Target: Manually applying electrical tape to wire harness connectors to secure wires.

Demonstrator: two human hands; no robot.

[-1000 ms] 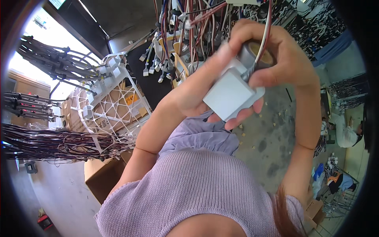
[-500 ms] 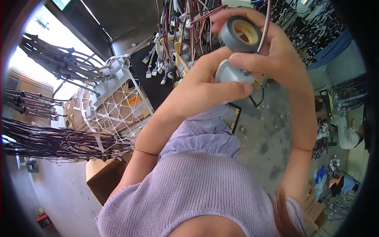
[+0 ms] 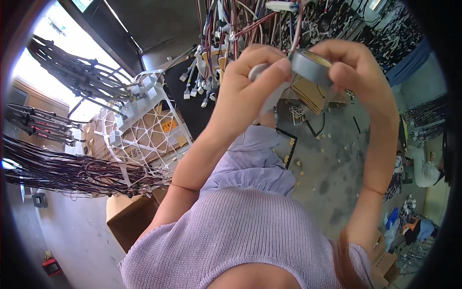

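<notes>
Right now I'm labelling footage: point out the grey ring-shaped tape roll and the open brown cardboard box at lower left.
Grey ring-shaped tape roll [image 3: 310,70]: head view, outer curved wall.
Open brown cardboard box [image 3: 119,208]: head view, lighter side panel.

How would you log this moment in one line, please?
Left grip: closed around white block | right grip: holding grey tape roll | wires: running down beside roll | cardboard box: lower left of view
</notes>
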